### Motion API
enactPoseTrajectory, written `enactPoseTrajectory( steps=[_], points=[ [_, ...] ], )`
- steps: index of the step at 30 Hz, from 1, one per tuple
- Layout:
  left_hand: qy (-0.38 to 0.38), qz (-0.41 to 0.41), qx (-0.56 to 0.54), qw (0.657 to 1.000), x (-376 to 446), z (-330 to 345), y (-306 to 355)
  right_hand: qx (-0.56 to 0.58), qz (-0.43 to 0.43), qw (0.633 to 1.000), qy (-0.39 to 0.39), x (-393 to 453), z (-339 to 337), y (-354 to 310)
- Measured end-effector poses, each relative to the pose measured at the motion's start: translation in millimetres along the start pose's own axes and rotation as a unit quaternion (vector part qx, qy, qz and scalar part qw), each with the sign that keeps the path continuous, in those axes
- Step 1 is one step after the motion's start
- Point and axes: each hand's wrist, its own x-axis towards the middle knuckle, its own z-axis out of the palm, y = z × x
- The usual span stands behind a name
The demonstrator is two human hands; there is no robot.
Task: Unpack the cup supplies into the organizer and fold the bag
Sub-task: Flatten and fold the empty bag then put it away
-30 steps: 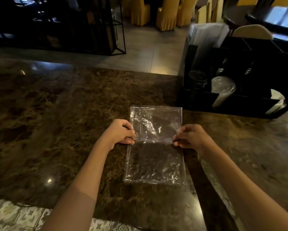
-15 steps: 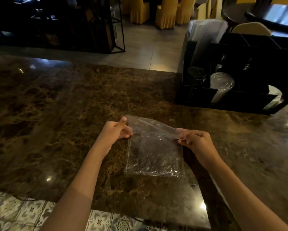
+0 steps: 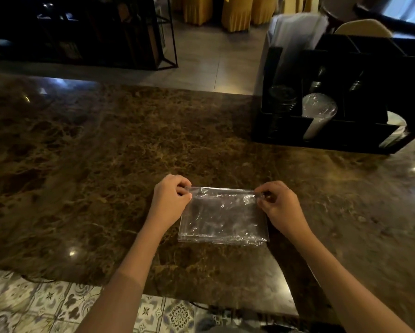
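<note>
A clear plastic bag [image 3: 223, 216] lies folded in half on the brown marble counter [image 3: 105, 164], its fold at the far edge. My left hand [image 3: 170, 200] pinches the bag's far left corner. My right hand [image 3: 277, 204] pinches its far right corner. A black organizer [image 3: 333, 131] stands at the back right of the counter. It holds a stack of clear cups [image 3: 318, 114], dark lids [image 3: 282, 97] and white items [image 3: 394, 131] in its compartments.
White wrapped sleeves [image 3: 295, 37] stick up behind the organizer. The counter's near edge runs along the bottom, with patterned floor tiles [image 3: 45, 301] below. A black shelf frame [image 3: 129, 32] and yellow covered chairs [image 3: 235, 10] stand beyond the counter.
Both hands lifted the bag's far half and brought it over toward me onto the near half. The bag now lies folded at about half its earlier length.
</note>
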Motion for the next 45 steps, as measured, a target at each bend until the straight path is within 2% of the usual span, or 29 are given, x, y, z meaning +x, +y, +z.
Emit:
enactPoseTrajectory(
  steps=[3,5,7,9,12,18,21,24,26,29,32,34,36,39,42,45],
  points=[
    [0.032,0.033,0.102,0.994,-9,7,5,-0.105,-0.040,0.993,-0.016,-9,4,-7],
    [0.051,0.095,0.198,0.974,-19,19,12,-0.191,-0.068,0.979,-0.006,-17,9,-14],
    [0.018,0.173,0.235,0.956,-31,34,20,-0.260,-0.103,0.960,0.005,-24,18,-24],
    [-0.044,0.219,0.239,0.945,-41,47,21,-0.283,-0.148,0.947,-0.023,-30,31,-33],
    [-0.110,0.207,0.286,0.929,-49,55,12,-0.305,-0.157,0.933,-0.105,-40,51,-35],
    [-0.055,0.181,0.337,0.922,-55,49,-1,-0.330,-0.094,0.934,-0.099,-50,53,-13],
    [-0.068,0.161,0.342,0.923,-57,47,-3,-0.331,-0.079,0.932,-0.123,-52,49,-9],
    [-0.060,0.150,0.299,0.941,-53,42,-3,-0.295,-0.074,0.942,-0.139,-44,34,-8],
    [-0.030,0.149,0.260,0.954,-43,33,-3,-0.267,-0.095,0.953,-0.111,-31,18,-9],
    [-0.005,0.132,0.224,0.966,-20,21,-6,-0.285,-0.124,0.947,-0.083,-8,4,-10],
    [-0.055,0.056,0.173,0.982,9,11,-3,-0.274,-0.046,0.954,-0.112,19,-1,-12],
    [-0.107,0.010,0.171,0.979,27,4,0,-0.241,0.010,0.955,-0.173,38,-6,-15],
    [-0.153,-0.028,0.169,0.973,41,-2,2,-0.240,0.027,0.943,-0.229,52,-11,-17],
    [-0.211,-0.041,0.176,0.961,51,-10,5,-0.231,0.037,0.940,-0.248,60,-12,-19],
    [-0.219,0.000,0.136,0.966,50,-17,2,-0.109,0.069,0.968,-0.215,57,-15,-15],
    [-0.167,-0.012,0.005,0.986,38,-22,-2,0.067,0.121,0.981,-0.135,45,-24,-12]
  ],
)
